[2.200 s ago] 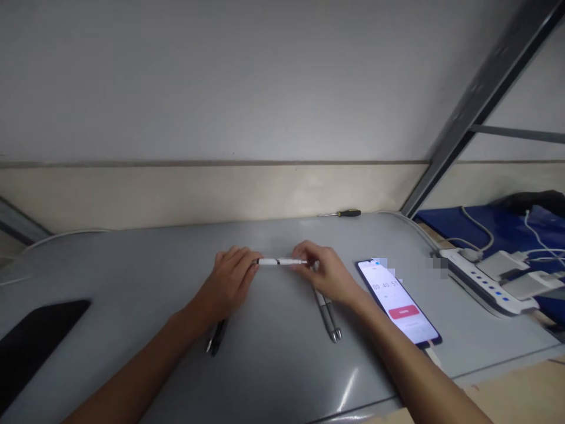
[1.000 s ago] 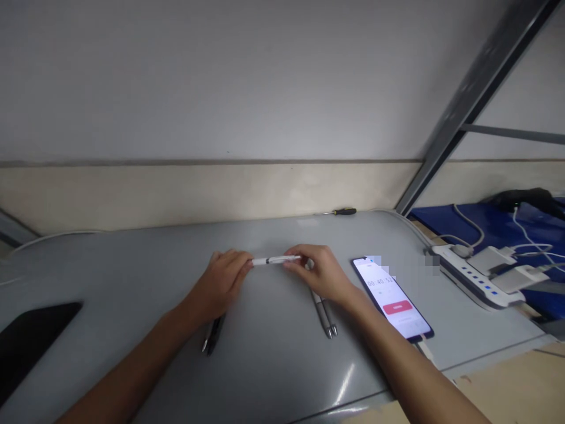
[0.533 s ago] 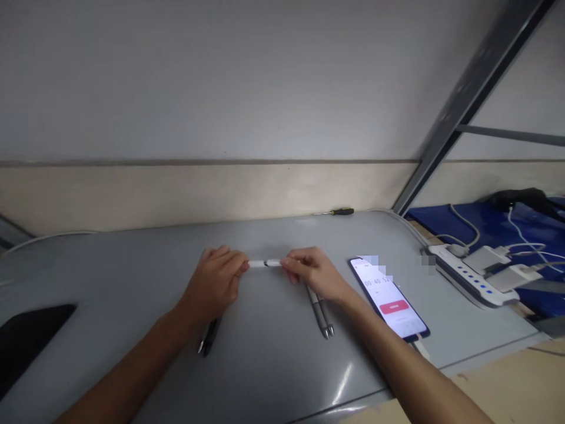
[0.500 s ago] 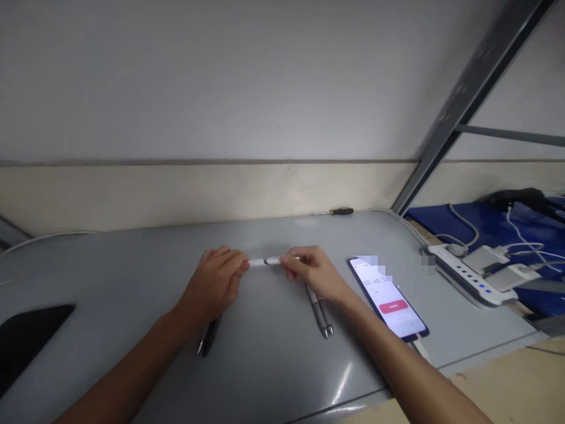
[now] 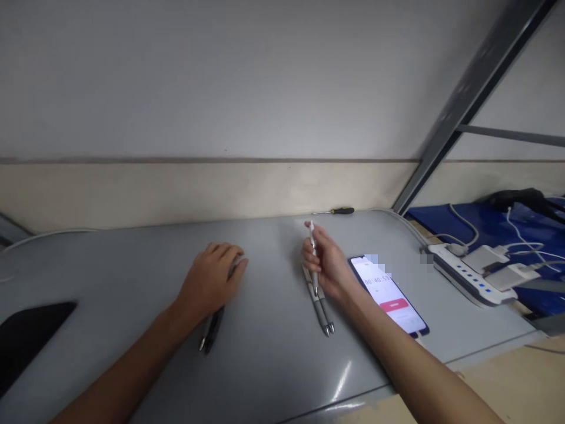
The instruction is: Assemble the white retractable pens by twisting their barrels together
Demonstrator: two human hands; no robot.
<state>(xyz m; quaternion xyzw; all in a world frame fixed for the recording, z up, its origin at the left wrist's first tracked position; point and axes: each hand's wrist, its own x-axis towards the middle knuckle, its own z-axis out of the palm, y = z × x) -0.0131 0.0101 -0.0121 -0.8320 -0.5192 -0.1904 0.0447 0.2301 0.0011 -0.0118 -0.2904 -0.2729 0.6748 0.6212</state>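
My right hand [image 5: 326, 259] is closed around a white pen [image 5: 313, 259] with a grey grip, its metal tip pointing down toward me. The thumb is at the pen's upper end. Below this hand, two white-and-grey pens [image 5: 324, 318] lie side by side on the table. My left hand [image 5: 214, 277] rests over dark pens [image 5: 214, 330], with thumb and fingers apart. Their lower ends show below the palm, and part of one shows between thumb and fingers; the palm covers the rest.
On the grey table [image 5: 265, 353], a phone [image 5: 404, 306] displaying a timer lies right of my right hand. Beyond it is a power strip [image 5: 468, 277] with plugged-in chargers. A screwdriver [image 5: 342, 211] lies by the wall. At left is a black flat object [image 5: 35, 335].
My left hand has let go of the white pen and its fingers have spread over the dark pens. My right hand has turned the pen from level to upright and moved slightly right.
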